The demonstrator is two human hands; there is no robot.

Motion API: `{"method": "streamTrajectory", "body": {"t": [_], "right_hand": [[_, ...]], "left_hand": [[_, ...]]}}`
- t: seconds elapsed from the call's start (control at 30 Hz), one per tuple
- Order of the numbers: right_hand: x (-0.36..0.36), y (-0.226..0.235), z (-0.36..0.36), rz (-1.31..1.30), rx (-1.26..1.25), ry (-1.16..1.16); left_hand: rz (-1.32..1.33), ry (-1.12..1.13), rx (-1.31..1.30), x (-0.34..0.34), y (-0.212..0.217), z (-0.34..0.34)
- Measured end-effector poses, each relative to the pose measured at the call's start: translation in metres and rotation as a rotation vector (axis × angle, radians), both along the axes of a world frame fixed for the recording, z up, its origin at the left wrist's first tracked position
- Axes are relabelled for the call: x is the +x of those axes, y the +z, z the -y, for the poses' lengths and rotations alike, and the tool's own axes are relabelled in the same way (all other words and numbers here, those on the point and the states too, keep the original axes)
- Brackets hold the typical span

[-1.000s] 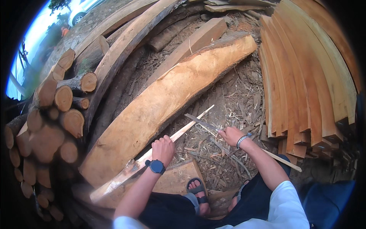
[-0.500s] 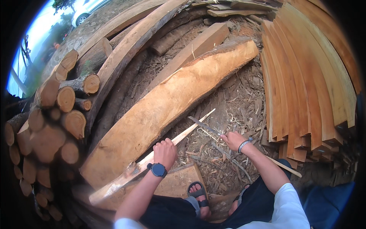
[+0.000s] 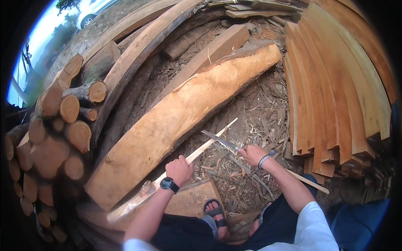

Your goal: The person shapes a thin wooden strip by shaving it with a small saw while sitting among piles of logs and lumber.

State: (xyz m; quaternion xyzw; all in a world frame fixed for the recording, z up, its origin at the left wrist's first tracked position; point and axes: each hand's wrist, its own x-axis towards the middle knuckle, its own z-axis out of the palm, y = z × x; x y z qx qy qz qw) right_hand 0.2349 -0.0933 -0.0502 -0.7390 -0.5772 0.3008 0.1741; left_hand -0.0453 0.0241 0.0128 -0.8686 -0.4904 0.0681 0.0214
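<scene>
My left hand (image 3: 179,170) is closed around a long pale pointed stick (image 3: 206,145), which slants from the lower left up to the right. Bark or a knot marks its thicker lower part. In my right hand (image 3: 253,154) is a knife (image 3: 221,140), its narrow grey blade crossing the stick near the pointed tip. A thin wooden shaft (image 3: 310,182) emerges past my right forearm, in line with the blade; it looks like the knife's long handle. The forearm hides the part between.
A thick sawn slab (image 3: 167,121) lies beyond the stick. Cut logs (image 3: 79,134) are stacked at left, and long planks (image 3: 331,92) at right. Wood shavings and bark (image 3: 259,121) cover the ground. A short board (image 3: 194,194) lies by my sandalled foot (image 3: 215,215).
The knife blade has slid slightly left and down relative to the stick's tip. My left hand and the stick's lower end have shifted a little. Both hands keep their hold.
</scene>
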Motion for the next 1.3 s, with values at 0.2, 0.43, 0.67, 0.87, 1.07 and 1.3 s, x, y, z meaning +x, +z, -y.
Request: {"method": "streamTrajectory", "body": {"t": [0.2,0.43,0.67,0.87,1.07,1.3], "right_hand": [[-0.020,0.008,0.006,0.004,0.060,0.082],[-0.014,0.008,0.000,0.001,0.049,0.031],[0.012,0.002,-0.008,0.046,-0.002,-0.025],[-0.014,-0.001,0.000,-0.030,0.035,0.086],[-0.002,-0.007,-0.005,0.053,0.029,0.014],[0.018,0.005,-0.011,0.096,0.024,-0.102]], "left_hand": [[0.074,0.089,-0.139,-0.016,-0.019,-0.014],[0.059,0.028,-0.140,-0.009,-0.005,-0.008],[0.059,0.024,-0.193,-0.007,-0.004,-0.007],[0.039,0.055,-0.232,-0.014,0.002,-0.012],[0.048,0.030,-0.264,-0.013,0.011,-0.016],[0.065,-0.035,-0.229,-0.022,0.001,-0.022]]}}
